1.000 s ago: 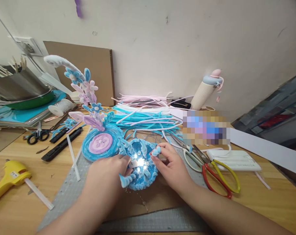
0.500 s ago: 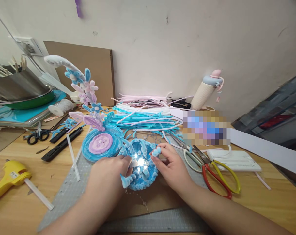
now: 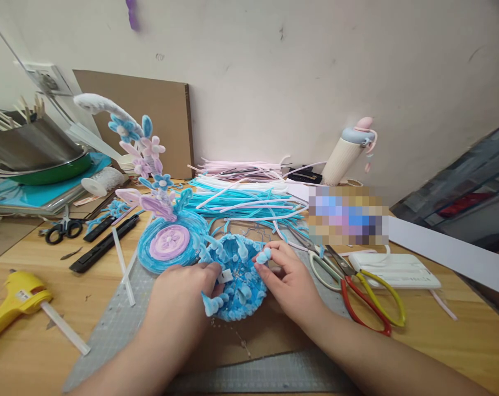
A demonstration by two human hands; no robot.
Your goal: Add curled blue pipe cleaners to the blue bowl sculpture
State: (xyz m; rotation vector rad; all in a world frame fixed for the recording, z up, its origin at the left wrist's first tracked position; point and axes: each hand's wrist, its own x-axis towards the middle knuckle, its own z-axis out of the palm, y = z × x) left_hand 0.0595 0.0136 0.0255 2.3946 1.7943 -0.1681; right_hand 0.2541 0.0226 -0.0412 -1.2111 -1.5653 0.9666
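A bowl-shaped piece of blue fuzzy pipe cleaners (image 3: 239, 308), with curled tendrils around its rim, lies between my hands with its hollow side toward me. Small unlit bulbs (image 3: 237, 275) cluster inside it. My left hand (image 3: 187, 297) is closed at its left rim, fingertips against a small white box (image 3: 225, 276); some of its fingers are hidden. At the right rim, my right hand (image 3: 284, 275) pinches a pale blue curled tendril (image 3: 264, 255). Just behind on the left stands a pipe-cleaner flower stem (image 3: 150, 159) on a round blue base (image 3: 148, 247) with a lilac centre.
Pipe cleaners (image 3: 245, 201) lie in bundles at the back. To the right are red-and-yellow-handled scissors (image 3: 367, 297), white-handled scissors (image 3: 323, 269) and a white power bank (image 3: 398, 269). A yellow glue gun (image 3: 22, 297), black cutter (image 3: 104, 245) and black scissors (image 3: 63, 225) lie left.
The bulbs inside the blue bowl were glowing brightly and are now dark. Both hands keep nearly the same place and hold.
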